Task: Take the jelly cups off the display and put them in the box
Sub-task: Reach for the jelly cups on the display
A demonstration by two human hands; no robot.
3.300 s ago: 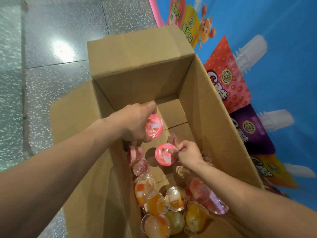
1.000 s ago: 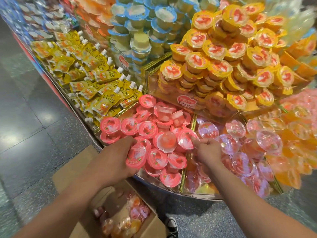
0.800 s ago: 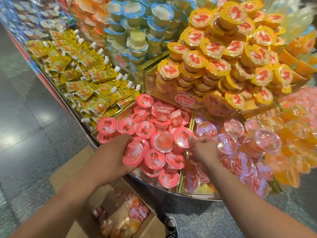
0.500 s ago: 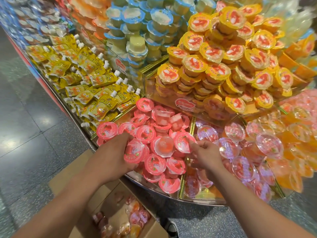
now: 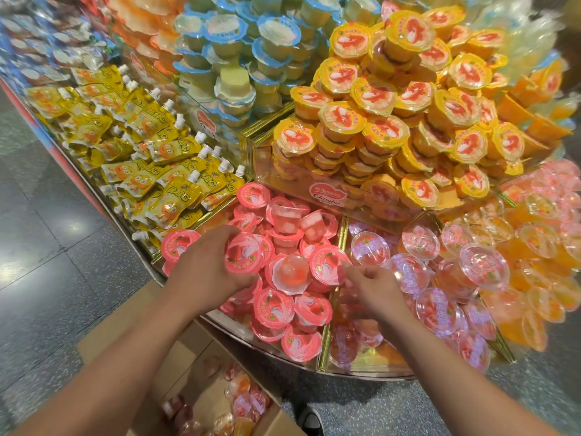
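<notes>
Pink-lidded jelly cups [image 5: 276,306] fill a front compartment of the display. My left hand [image 5: 207,265] grips one pink jelly cup [image 5: 243,254], its lid facing me, just above that pile. My right hand [image 5: 372,286] is at the pile's right edge, fingers curled and pinching the rim of another pink cup [image 5: 327,265] that still lies among the others. The open cardboard box [image 5: 195,350] stands on the floor below my arms, with several jelly cups [image 5: 242,401] inside.
Clear-lidded pink cups [image 5: 440,278] fill the compartment to the right, yellow-lidded cups [image 5: 393,114] are stacked behind, blue-lidded cups [image 5: 245,51] further back, yellow pouches [image 5: 151,152] to the left. A gold-trimmed display edge [image 5: 323,350] runs in front. Grey speckled floor [image 5: 47,262] lies left. My shoe [image 5: 309,421] is beside the box.
Earlier both hands put pink cups into the box. Since then they came up to the display; the left hand has lifted a pink cup slightly, and the right hand has closed on a cup's rim.
</notes>
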